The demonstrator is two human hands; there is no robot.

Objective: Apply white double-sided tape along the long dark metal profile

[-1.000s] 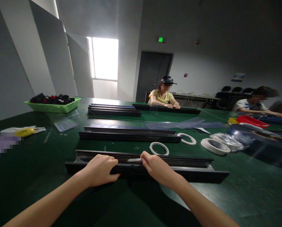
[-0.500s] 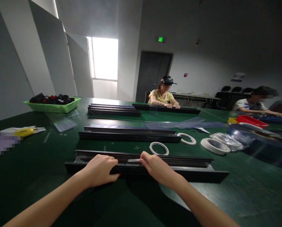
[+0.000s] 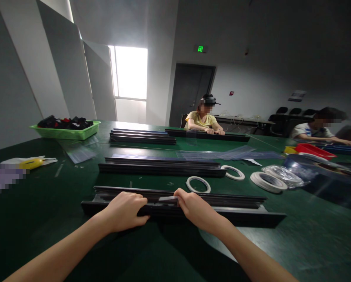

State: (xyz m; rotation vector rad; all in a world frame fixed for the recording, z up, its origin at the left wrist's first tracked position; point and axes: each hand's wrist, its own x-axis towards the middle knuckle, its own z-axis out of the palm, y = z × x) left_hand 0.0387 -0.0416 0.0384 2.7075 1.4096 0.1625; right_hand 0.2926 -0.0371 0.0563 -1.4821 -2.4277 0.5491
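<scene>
A long black channel-shaped profile lies across the table in front of me. My left hand is closed around its near wall, fingers over the top edge and thumb low on the front face. Right of it, my right hand pinches the end of a short white strip, which looks like tape, inside the channel. The strip's other end reaches left toward my left fingertips. Just behind the profile lies a white tape roll.
Behind sits another black profile, with more profiles farther back. Tape rolls and clear plastic strips lie to the right. At left are a green basket and a yellow-handled tool. Two people work across the table.
Both hands and the profile stay in nearly the same place. The white strip at my right fingertips is tilted up slightly more, with a bit more of it showing.
</scene>
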